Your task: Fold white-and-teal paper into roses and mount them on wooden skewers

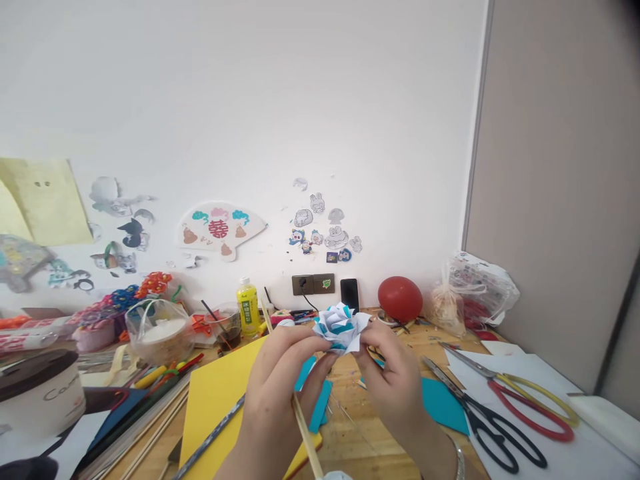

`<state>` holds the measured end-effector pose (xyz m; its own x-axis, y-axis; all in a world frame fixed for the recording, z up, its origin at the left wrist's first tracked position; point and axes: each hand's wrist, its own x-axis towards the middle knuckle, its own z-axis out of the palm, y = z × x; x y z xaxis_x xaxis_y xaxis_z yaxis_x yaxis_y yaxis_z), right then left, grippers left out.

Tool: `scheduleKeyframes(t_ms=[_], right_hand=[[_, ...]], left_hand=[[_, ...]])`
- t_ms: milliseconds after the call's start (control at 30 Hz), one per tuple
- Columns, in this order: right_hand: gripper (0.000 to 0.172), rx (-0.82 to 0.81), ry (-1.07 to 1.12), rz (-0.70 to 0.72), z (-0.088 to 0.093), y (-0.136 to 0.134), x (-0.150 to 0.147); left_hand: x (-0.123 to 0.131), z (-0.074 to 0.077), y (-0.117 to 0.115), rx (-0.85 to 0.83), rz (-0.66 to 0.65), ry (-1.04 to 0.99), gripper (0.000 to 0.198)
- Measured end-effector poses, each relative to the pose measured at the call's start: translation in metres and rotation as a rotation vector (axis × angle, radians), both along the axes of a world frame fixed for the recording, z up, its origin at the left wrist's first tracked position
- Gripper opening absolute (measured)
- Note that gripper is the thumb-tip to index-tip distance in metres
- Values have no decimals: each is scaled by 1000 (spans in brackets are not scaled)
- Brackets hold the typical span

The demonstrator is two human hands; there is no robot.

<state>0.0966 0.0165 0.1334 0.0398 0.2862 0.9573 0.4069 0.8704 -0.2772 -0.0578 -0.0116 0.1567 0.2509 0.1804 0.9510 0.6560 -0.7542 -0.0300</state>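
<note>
A white and teal paper flower [342, 331] is held up between my two hands, above the table. My left hand [280, 380] pinches the flower's left underside between thumb and fingers. A thin wooden stick [306, 433] also runs through that hand, with a whitish piece at its lower end, cut off by the frame. With thumb and forefinger, my right hand [395, 377] grips the flower's right edge. Below the hands lie teal paper pieces [320, 407], and yellow card [220, 393] spreads out on the left.
Black-handled scissors [487, 427] and red-and-yellow scissors [530, 400] lie right, partly on white paper. A red balloon [400, 298], a phone [349, 293] and a yellow drink bottle [247, 307] stand at the back. A paper cup [45, 400] and sticks [155, 430] occupy the left.
</note>
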Motion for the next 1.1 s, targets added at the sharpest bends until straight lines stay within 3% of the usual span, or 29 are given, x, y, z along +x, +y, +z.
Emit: scheduleKeyframes(t_ms=[200,367,667,933,1100], right_hand=[[14,3,-10,-44,-2,2,0],[12,10,-8,-74,-3,2,1],[13,14,-19,-59,-1,0,2],[12,37,-49,-91,-3,1,1],[14,33,-57,-90,-3,2,1]], left_hand=[[1,0,-1,135,95,26,22],[4,-1,0,194,79,26,20],[5,-2,0,187,107,44,23],[2,0,-3,-1,32,27,20],[2,4,-4,31,20,61,17]])
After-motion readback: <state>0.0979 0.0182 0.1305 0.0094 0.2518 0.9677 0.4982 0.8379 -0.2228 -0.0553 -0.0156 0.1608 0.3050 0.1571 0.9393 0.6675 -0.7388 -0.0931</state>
